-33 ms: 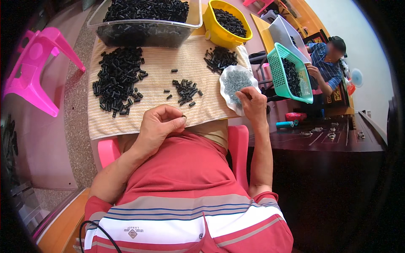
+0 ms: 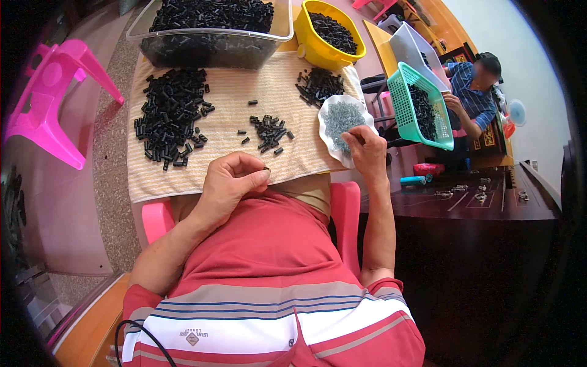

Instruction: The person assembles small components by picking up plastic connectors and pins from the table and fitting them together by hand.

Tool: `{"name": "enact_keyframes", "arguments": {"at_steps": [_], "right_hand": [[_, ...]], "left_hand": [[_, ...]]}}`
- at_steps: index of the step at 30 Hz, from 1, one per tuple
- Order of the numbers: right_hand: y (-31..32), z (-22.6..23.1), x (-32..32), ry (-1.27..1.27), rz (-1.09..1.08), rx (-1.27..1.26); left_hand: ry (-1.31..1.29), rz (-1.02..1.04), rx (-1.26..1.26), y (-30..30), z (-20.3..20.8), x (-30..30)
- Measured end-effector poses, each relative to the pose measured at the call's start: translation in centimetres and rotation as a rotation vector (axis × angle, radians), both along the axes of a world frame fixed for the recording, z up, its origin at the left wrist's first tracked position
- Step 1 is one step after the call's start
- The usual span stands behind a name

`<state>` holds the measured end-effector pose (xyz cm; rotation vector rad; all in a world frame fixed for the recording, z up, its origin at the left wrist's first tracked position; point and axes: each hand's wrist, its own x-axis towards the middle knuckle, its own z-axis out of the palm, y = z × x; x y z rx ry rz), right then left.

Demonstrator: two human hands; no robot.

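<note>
My left hand [image 2: 235, 182] is closed in a pinch at the near edge of the towel. A small black part [image 2: 266, 169] just shows at its fingertips; most of it is hidden. My right hand [image 2: 367, 150] reaches over a white scalloped dish [image 2: 325, 137], its fingertips pinched together at a heap of tiny greyish, see-through pieces [image 2: 343, 117]. Whatever those fingers hold is too small to make out. Between my hands and a little farther off lies a small group of short black cylindrical parts [image 2: 269, 131]. To its left spreads a larger pile of the same black parts [image 2: 173, 113].
A striped towel [image 2: 226, 79] covers the table. At its back stand a clear bin [image 2: 211, 52] and a yellow tub [image 2: 304, 46] of black parts, with another black pile [image 2: 319, 85] nearby. A teal basket [image 2: 400, 113] and a co-worker [image 2: 480, 92] are at right; a pink stool [image 2: 58, 92] is left.
</note>
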<state>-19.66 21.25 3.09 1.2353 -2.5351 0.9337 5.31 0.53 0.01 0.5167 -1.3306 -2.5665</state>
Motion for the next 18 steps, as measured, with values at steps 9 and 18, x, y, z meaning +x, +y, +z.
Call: {"name": "enact_keyframes", "arguments": {"at_steps": [9, 18], "right_hand": [[0.21, 0.03, -0.45, 0.010, -0.048, 0.038], [0.18, -0.15, -0.74, 0.056, 0.055, -0.059]], "left_hand": [[0.021, -0.016, -0.013, 0.00, -0.07, 0.01], [0.005, -0.010, -0.006, 0.02, 0.26, 0.07]]}}
